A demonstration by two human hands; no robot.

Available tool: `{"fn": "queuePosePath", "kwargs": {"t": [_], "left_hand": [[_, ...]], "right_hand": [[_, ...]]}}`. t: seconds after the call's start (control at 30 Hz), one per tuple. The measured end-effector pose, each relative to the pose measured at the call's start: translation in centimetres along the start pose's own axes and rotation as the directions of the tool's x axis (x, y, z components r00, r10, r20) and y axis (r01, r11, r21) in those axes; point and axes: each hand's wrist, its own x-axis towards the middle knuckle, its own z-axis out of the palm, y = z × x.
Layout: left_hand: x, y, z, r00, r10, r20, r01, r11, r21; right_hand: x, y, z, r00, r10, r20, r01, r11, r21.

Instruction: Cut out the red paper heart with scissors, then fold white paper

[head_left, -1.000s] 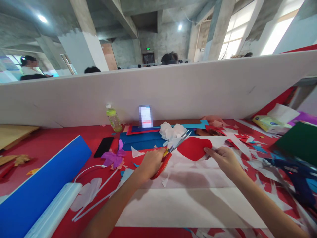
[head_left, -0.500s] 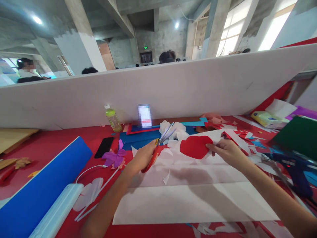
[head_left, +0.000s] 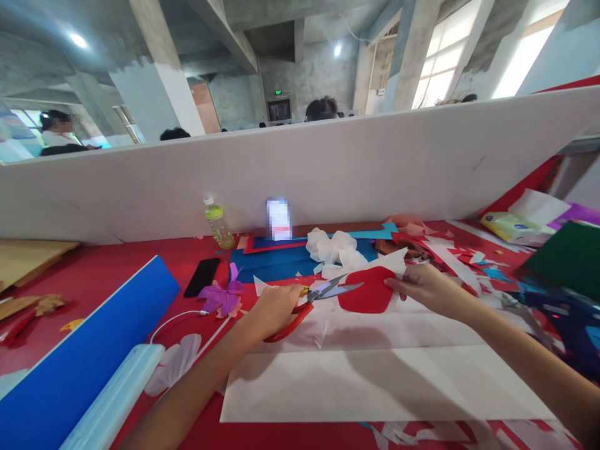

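Observation:
My left hand (head_left: 275,307) grips red-handled scissors (head_left: 313,300), their blades parted and pointing right at a rounded red paper piece (head_left: 369,291). My right hand (head_left: 423,285) pinches the right edge of that red piece, which has white paper behind it. Both sit above a large white sheet (head_left: 375,375) spread on the red table (head_left: 117,262). Crumpled white tissue (head_left: 330,245) lies just behind the scissors.
A blue board (head_left: 79,356) and a pale roll (head_left: 112,400) lie at left. A black phone (head_left: 202,276), purple paper flower (head_left: 224,295), green bottle (head_left: 218,225) and blue sheets (head_left: 272,261) sit toward the white partition (head_left: 300,169). Paper scraps, a glue gun (head_left: 557,312) and a tissue pack (head_left: 510,226) are at right.
The scissors swung down from pointing up-right to pointing right at the red piece, blades parted. My right hand turned the red piece slightly and kept hold.

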Motion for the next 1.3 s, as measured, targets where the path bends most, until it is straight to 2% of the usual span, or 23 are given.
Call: {"fn": "queuePosePath", "kwargs": {"t": [0.37,0.57,0.73,0.9,1.2,1.3], "left_hand": [[-0.1,-0.4,0.8,1.000,0.002,0.020,-0.003,1.000,0.028],[-0.3,-0.4,1.1,1.000,0.015,0.020,-0.015,1.000,-0.021],[-0.2,0.0,1.3,0.999,0.023,0.036,-0.021,0.998,-0.051],[0.1,-0.1,1.8,0.999,0.044,-0.001,-0.044,0.998,-0.043],[0.4,-0.1,2.0,0.998,0.050,0.029,-0.048,0.997,-0.056],[0.4,-0.1,2.0,0.999,0.044,0.024,-0.042,0.997,-0.065]], "right_hand": [[1.2,0.8,0.5,0.997,-0.033,0.067,0.036,0.998,-0.046],[1.5,1.0,0.3,0.995,-0.045,0.089,0.052,0.996,-0.071],[1.5,0.7,0.3,0.991,-0.054,0.125,0.065,0.995,-0.081],[1.5,0.2,0.2,0.987,-0.043,0.156,0.063,0.990,-0.126],[1.6,0.3,0.4,0.985,-0.011,0.174,0.035,0.990,-0.135],[1.8,0.1,0.3,0.982,-0.059,0.180,0.080,0.990,-0.114]]}}
